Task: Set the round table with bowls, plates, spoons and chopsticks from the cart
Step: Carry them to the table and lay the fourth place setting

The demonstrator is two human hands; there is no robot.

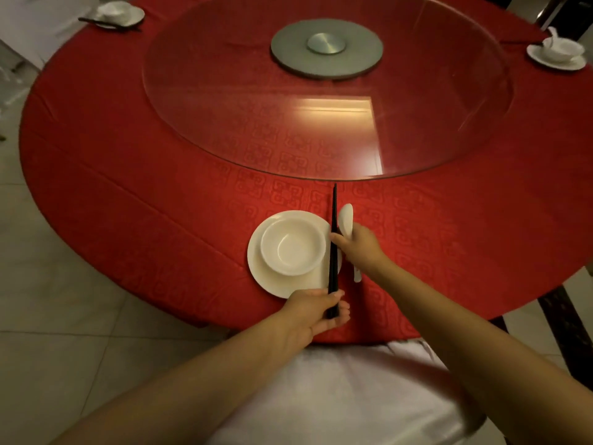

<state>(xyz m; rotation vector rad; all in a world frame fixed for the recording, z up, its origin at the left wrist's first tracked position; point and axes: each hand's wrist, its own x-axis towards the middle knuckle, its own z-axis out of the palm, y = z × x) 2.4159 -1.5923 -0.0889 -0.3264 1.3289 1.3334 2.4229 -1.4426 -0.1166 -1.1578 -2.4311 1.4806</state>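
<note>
A white bowl (292, 246) sits on a white plate (272, 281) at the near edge of the round table (160, 203), which has a red cloth. Black chopsticks (333, 220) lie along the plate's right rim, pointing at the glass turntable. My left hand (316, 311) grips their near end. My right hand (357, 247) holds a white spoon (346, 218) just right of the chopsticks, and its thumb touches them. The spoon's handle end shows below that hand.
A glass turntable (327, 123) with a grey metal hub (326, 48) fills the table's centre. Two more settings stand at the far left (117, 14) and far right (560, 53). A white-covered chair (337, 396) is right below me; another is at the far left.
</note>
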